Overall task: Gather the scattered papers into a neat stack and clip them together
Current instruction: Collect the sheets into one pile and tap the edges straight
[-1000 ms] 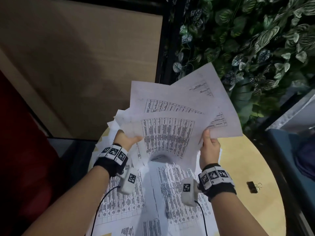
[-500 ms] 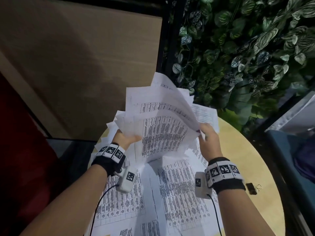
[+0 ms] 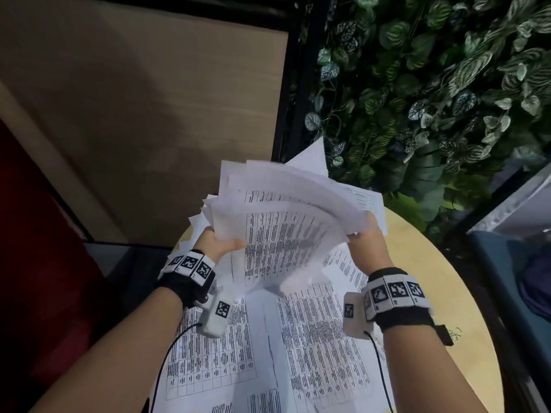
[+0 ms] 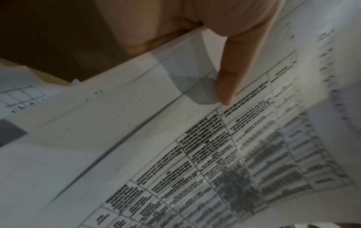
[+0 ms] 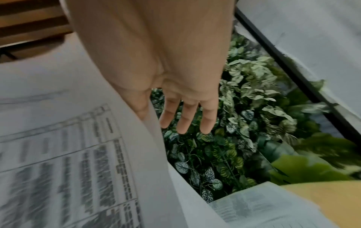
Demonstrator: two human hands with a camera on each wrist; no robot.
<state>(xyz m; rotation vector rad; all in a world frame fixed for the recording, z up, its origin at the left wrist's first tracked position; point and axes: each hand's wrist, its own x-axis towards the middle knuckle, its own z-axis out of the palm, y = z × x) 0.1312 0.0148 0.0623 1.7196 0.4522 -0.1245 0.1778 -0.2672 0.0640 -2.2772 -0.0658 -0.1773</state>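
A loose bundle of printed papers (image 3: 283,225) is held up over the table, bowed and fanned at its far edge. My left hand (image 3: 219,244) pinches its left edge, with the thumb (image 4: 228,86) pressed on the top sheet (image 4: 195,154). My right hand (image 3: 366,238) is at the bundle's right edge. In the right wrist view three of its fingers (image 5: 187,120) are straight and free of the sheet (image 5: 78,154); the paper hides the thumb. More printed sheets (image 3: 298,347) lie spread on the table below. A black binder clip (image 3: 446,335) lies to the right, partly behind my right wrist band.
The round wooden table (image 3: 432,278) has bare wood on its right side. A wall of green leaves (image 3: 432,84) stands behind it, and a brown panel (image 3: 134,114) at the back left. A blue seat (image 3: 507,278) is close on the right.
The sheets were fanned wide to the right. My right hand has moved left and up, drawing them into a narrower bundle. My left hand kept its grip.
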